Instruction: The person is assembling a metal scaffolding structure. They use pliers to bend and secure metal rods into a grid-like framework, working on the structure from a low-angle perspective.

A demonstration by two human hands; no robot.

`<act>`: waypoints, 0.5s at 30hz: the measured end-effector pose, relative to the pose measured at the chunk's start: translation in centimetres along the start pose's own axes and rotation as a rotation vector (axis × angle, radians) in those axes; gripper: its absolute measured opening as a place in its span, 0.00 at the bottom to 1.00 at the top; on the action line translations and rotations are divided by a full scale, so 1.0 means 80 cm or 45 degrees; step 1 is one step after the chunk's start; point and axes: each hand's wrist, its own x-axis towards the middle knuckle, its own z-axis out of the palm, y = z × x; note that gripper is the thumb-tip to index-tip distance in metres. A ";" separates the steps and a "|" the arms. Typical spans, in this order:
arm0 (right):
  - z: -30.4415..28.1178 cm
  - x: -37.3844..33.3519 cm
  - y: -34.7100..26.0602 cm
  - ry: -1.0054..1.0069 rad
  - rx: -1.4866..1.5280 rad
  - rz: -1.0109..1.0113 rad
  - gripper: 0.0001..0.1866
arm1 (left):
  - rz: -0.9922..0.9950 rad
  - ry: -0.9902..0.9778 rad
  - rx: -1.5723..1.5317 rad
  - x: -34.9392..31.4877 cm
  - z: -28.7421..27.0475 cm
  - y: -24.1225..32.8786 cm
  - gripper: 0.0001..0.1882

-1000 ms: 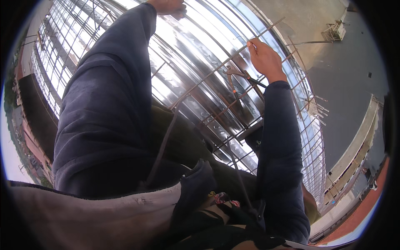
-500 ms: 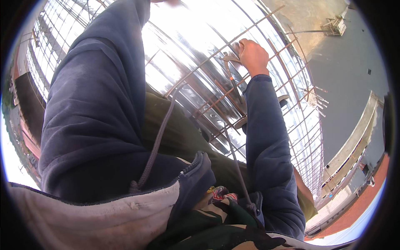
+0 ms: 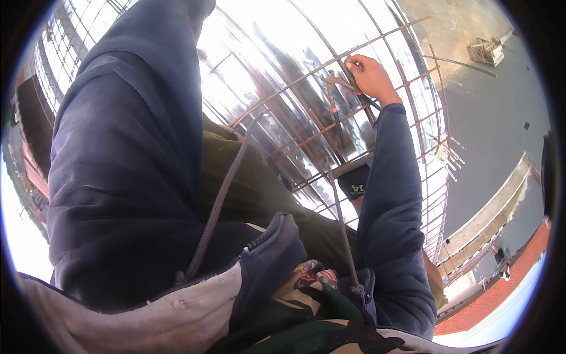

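Note:
My right hand is up against a grid of rusty rebar that wraps a shiny curved metal wall. Its fingers are closed around a dark thin metal tool, whose free handle hangs down over the bars. My left arm in a dark blue sleeve stretches up past the top edge, so my left hand is hidden. A black shoe rests on a horizontal bar below my right hand.
A grey hood cord hangs across my chest. Far below on the right lie a grey concrete floor, a small wooden frame, a low pale wall and a red roof.
My right hand has moved up and to the right along the rebar with the tool. My left hand has slid out of view at the top edge.

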 end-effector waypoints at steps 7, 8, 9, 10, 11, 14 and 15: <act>-0.014 0.025 0.008 -0.124 -0.062 -0.090 0.14 | -0.071 0.304 0.584 -0.018 -0.020 0.080 0.18; -0.012 0.028 0.006 -0.156 -0.063 -0.116 0.14 | 0.002 0.286 0.480 -0.023 -0.013 0.088 0.18; -0.014 0.031 0.002 -0.186 -0.062 -0.143 0.14 | 0.073 0.268 0.378 -0.026 -0.008 0.101 0.18; -0.020 0.032 0.010 -0.201 -0.068 -0.140 0.15 | 0.133 0.064 0.412 -0.017 -0.009 0.153 0.19; -0.029 0.035 0.021 -0.232 -0.070 -0.146 0.15 | 0.252 0.069 0.390 -0.014 0.001 0.200 0.18; -0.033 0.050 0.022 -0.339 -0.048 -0.207 0.16 | 0.511 0.021 0.268 -0.023 0.057 0.253 0.21; -0.036 0.050 0.017 -0.363 -0.042 -0.200 0.17 | 0.540 0.102 0.310 -0.020 0.080 0.260 0.21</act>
